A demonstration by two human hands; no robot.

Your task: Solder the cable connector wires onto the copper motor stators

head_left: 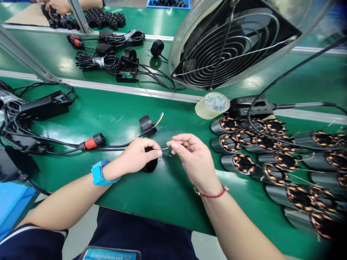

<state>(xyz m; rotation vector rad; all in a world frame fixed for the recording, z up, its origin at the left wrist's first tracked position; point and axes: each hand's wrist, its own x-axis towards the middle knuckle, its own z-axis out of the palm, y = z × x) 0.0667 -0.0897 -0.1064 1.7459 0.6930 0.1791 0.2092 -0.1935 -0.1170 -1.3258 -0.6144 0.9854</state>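
Observation:
My left hand point(142, 154) is closed on a black cable end with thin wires point(164, 149) poking out past the thumb. A round black cap point(150, 164) shows beneath those fingers, partly hidden. With thumb and forefinger pinched together, my right hand point(191, 153) meets the tip of one wire. Just beyond the left hand lies another round black cap point(147, 125) with blue, white and yellow wires point(159, 119) sticking out. Black cables run left from the hand, past a connector with a red ring point(92, 142).
Several motor stators point(241, 163) with copper windings stand at right. A fan point(222, 54) overhangs the back, near a tape roll point(213, 104). Black adapters point(45, 104) and cables crowd the left. Coiled cables point(99, 61) lie on the shelf. Another person's hand point(58, 5) is at top left.

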